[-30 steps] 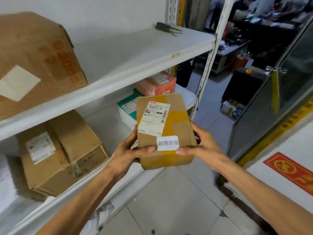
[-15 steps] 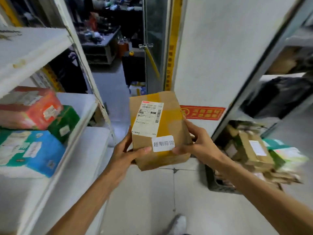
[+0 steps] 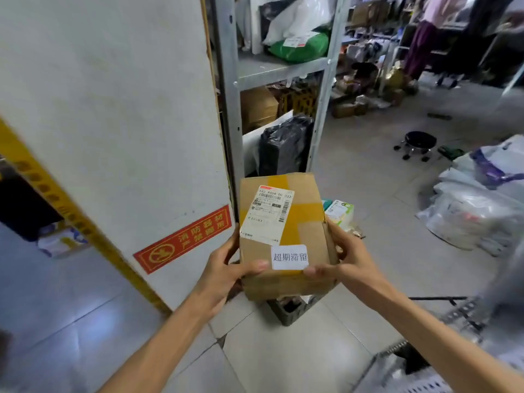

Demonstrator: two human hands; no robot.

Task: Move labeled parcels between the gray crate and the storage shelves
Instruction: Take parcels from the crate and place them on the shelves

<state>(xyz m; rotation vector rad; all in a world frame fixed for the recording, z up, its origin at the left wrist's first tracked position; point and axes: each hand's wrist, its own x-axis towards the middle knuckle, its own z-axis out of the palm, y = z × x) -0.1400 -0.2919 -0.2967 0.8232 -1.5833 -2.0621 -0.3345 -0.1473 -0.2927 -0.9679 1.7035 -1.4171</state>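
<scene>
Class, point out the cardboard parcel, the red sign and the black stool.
cardboard parcel [image 3: 307, 219]: head view, taped top face
red sign [image 3: 183, 239]: head view, lettered middle
black stool [image 3: 420, 139]: head view, seat

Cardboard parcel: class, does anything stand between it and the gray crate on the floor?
Nothing visible does. The cardboard parcel, gripped by the left hand and right hand, is held over the gray crate with no object between them. The parcel hides most of the crate's opening.
</scene>
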